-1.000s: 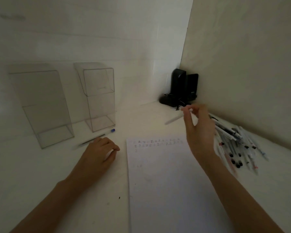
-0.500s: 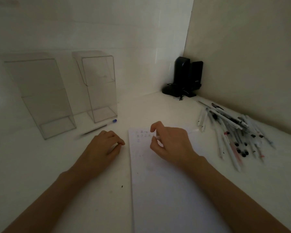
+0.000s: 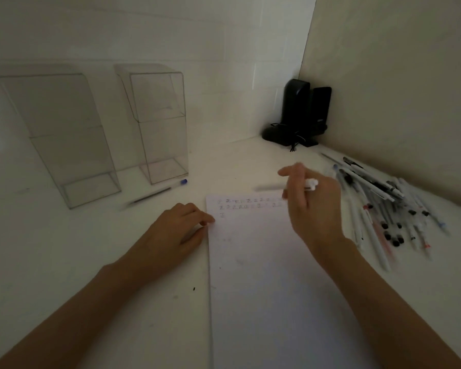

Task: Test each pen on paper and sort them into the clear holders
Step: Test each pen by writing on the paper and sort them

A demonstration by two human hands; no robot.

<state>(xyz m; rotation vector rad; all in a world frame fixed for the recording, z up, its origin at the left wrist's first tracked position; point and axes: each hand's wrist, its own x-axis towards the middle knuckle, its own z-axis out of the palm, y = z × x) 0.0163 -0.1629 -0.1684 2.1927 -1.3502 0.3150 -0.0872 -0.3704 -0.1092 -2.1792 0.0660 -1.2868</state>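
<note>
A white sheet of paper (image 3: 272, 275) lies in front of me, with small written marks along its top. My right hand (image 3: 312, 206) holds a white pen (image 3: 272, 187) above the paper's top right corner, tip pointing left; the pen is blurred. My left hand (image 3: 176, 233) rests on the desk with its fingertips touching the paper's left edge. Two clear holders stand at the back left, the left holder (image 3: 56, 134) and the right holder (image 3: 157, 123), both with nothing inside. A heap of several pens (image 3: 383, 206) lies to the right.
A blue-capped pen (image 3: 155, 194) lies on the white desk (image 3: 64, 262) in front of the holders. Black speakers (image 3: 301, 113) with a cable sit in the back corner. A beige wall (image 3: 397, 89) closes the right side.
My right hand brought the pen from above the pile down to the paper's top, then lifted it up and to the right. My left hand barely moved.
</note>
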